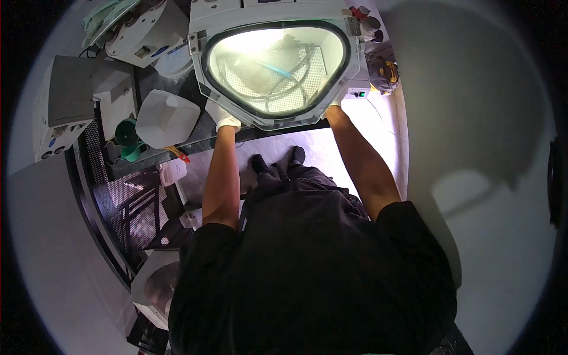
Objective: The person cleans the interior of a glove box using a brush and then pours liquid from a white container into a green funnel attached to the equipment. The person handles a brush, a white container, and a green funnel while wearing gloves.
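Note:
In front of me stands a white blasting cabinet (275, 123) with a rounded clear window in a dark seal. Through the lit, hazy window I see a perforated floor (269, 105), looping grey hoses (305, 74) and a slim blue handpiece (275, 70). My left hand (222, 116), in a white glove, is at the cabinet's lower left side. At the lower right side is my right hand (336, 102), also white-gloved and mostly covered by the cabinet. The fingers of both hands are hidden, so I cannot tell whether they grip anything.
Left of the cabinet are a white square tub (168, 118), green cups (126, 132), an orange-handled brush (177, 154) and a grey-white machine (68, 97). A black and yellow item (384, 74) lies at the right. A wall (473, 118) rises close on my right.

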`<state>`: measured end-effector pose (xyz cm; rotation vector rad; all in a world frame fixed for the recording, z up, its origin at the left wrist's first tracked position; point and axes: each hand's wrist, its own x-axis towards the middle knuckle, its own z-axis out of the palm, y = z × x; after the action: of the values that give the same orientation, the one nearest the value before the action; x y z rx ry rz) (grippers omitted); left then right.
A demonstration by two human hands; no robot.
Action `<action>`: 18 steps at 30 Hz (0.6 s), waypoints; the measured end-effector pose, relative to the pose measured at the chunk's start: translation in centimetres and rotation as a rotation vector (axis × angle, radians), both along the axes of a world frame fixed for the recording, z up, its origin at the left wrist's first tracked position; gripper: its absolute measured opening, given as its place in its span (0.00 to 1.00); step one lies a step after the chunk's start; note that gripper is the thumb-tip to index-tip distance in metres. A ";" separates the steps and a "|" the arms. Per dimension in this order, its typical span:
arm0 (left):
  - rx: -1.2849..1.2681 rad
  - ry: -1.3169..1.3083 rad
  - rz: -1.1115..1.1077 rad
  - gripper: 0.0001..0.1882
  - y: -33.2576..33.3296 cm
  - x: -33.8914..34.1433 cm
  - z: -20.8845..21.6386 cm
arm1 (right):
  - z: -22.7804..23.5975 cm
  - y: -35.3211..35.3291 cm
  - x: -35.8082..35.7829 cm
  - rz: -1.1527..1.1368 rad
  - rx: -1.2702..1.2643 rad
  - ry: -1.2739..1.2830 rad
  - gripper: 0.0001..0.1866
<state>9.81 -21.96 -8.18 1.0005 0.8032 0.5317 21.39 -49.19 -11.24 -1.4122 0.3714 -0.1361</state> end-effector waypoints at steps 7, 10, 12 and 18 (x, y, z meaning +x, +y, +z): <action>-0.090 0.000 -0.014 0.16 -1.5 -0.2 3.1 | 6.7 1.3 -2.2 -0.093 0.372 0.029 0.17; -0.199 -0.006 -0.030 0.18 -1.7 0.1 2.9 | 5.7 1.0 -1.1 -0.097 0.440 -0.058 0.17; -0.172 -0.018 -0.027 0.18 -0.8 0.3 0.3 | 6.8 1.6 -1.8 -0.080 0.472 0.020 0.16; -0.237 -0.034 0.013 0.17 -0.9 0.5 0.9 | 6.8 1.2 -2.1 -0.020 0.217 0.030 0.17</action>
<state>10.28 -22.84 -7.29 0.7669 0.8221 0.4521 19.31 -48.02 -4.44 -1.1971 0.4126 -0.0883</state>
